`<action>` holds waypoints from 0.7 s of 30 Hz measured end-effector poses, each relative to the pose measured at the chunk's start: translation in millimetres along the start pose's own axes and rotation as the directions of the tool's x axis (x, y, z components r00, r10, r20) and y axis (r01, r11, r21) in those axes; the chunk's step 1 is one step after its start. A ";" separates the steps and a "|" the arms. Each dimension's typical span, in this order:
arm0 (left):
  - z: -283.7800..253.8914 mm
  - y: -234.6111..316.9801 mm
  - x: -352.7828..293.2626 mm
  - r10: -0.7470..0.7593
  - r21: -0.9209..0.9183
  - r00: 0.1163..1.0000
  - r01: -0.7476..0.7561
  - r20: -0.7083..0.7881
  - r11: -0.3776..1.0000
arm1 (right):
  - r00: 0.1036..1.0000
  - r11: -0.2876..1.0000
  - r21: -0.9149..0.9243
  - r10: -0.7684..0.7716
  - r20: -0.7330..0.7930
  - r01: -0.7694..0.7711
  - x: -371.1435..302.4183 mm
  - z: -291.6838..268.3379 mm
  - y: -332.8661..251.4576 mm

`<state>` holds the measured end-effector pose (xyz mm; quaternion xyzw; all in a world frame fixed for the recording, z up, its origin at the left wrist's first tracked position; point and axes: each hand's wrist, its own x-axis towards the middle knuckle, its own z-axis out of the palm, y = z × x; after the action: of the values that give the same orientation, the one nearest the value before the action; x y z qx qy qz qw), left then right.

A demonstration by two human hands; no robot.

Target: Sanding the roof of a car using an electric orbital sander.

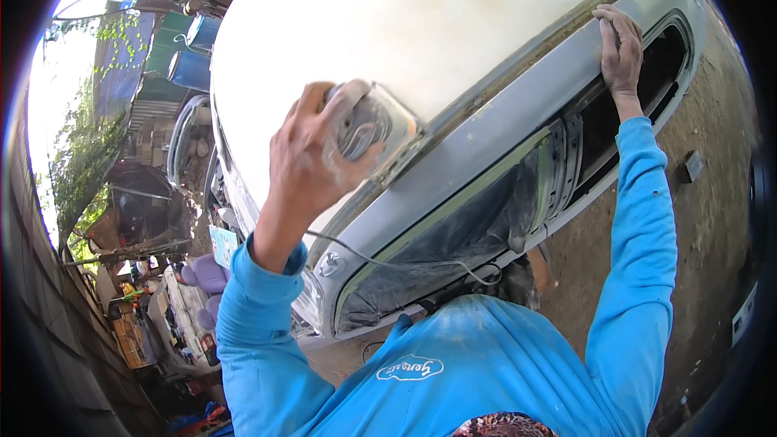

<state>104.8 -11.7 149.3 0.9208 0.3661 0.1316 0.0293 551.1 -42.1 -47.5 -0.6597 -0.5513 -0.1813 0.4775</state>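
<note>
My left hand (312, 150) grips a dusty corded sander (395, 142) with a square pad. Its base lies against the pale car roof (364, 24), close to the long channel at the roof's edge. A thin grey cord (380, 261) trails from beneath my left wrist past the side window toward my body. Farther along, my right hand (623, 61) rests on the grey roof rail (526, 105) above a dark window opening. Its fingers are curled and dusty; a dark spot shows between thumb and fingers, too shadowed to name.
Plastic film (453, 251) covers the nearer side window. Blue drums (192, 70) stand beyond the car at the left, with a cluttered heap of parts and purple bags (208, 273) below them. A small grey block (692, 166) lies on the dirt ground (712, 235) at right.
</note>
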 end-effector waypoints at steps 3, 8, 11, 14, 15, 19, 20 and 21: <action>18.5 0.7 48.4 0.045 0.022 0.999 -0.045 -0.010 0.999 | 1.000 1.000 0.013 -0.002 -0.019 0.002 2.2 0.6 -0.5; 43.2 12.5 152.2 0.128 0.037 0.991 -0.126 -0.047 0.991 | 1.000 1.000 0.028 -0.001 -0.027 0.002 2.5 -1.5 -1.3; 49.4 15.4 182.5 0.150 0.003 0.987 -0.150 -0.048 0.989 | 1.000 1.000 0.024 -0.013 -0.027 0.014 2.1 -2.3 -1.0; 49.7 2.1 171.6 0.223 0.030 0.966 -0.221 -0.134 0.975 | 0.999 0.999 0.016 -0.030 -0.027 0.030 2.2 -3.3 -0.4; 49.3 -4.4 160.3 0.211 0.073 0.969 -0.203 -0.126 0.976 | 0.999 0.999 0.017 -0.029 -0.022 0.030 2.0 -3.6 -0.4; 25.1 -29.1 82.6 0.069 0.060 0.996 -0.066 -0.049 0.996 | 0.999 0.999 0.019 -0.027 -0.026 0.027 2.4 -2.6 -0.5; 17.2 -31.7 59.2 0.062 0.071 0.996 -0.058 -0.065 0.996 | 0.999 0.999 0.031 -0.041 -0.028 0.042 2.3 -2.3 -0.4; 8.4 -34.1 35.2 0.044 0.034 0.997 -0.042 -0.065 0.999 | 0.999 0.999 0.021 -0.043 -0.024 0.044 2.5 -2.2 0.0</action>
<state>108.8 37.5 143.8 0.9239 0.3491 0.1565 -0.0004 552.6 -42.6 -44.5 -0.6402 -0.5618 -0.1933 0.4870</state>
